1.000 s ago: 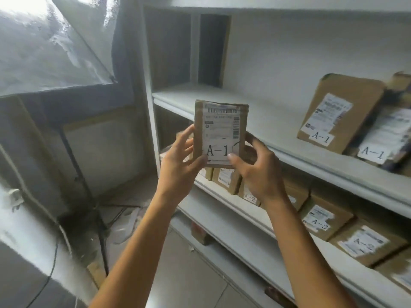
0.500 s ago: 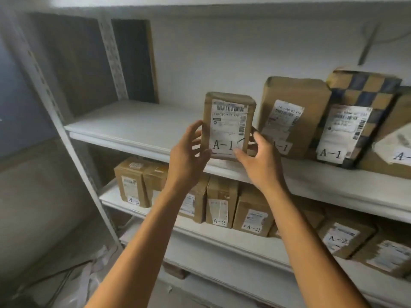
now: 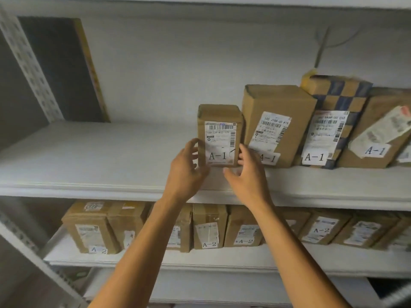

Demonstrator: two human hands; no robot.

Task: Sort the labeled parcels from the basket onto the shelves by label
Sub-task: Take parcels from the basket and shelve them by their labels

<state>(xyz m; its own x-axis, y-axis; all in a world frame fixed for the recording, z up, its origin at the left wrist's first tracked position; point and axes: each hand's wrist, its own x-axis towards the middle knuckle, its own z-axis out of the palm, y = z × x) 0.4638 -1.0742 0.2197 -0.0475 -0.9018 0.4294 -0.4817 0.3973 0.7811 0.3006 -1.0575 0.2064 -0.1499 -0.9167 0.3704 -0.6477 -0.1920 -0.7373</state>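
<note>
Placing step: small A-1 parcel [image 3: 219, 135] upright near upper shelf [image 3: 89, 156] front edge, beside taller A-1 parcel [image 3: 274, 125]. Left hand [image 3: 185, 174], right hand [image 3: 246, 174] flank it, fingers loose, apparently touching its sides, not clamped. Next, likely: withdraw hands, fetch another.

Small brown parcel [image 3: 219, 134] on upper shelf [image 3: 100, 156]: label "A-1", number above possibly "169-159-802-170". Taller parcel [image 3: 275, 125] beside it: "A-1", "100 J188-00". Checkered parcel [image 3: 333, 101]: "A-1". Tilted parcel [image 3: 378, 130]: "A-1". Lower-shelf parcels [image 3: 210, 227]: "A-2".
</note>
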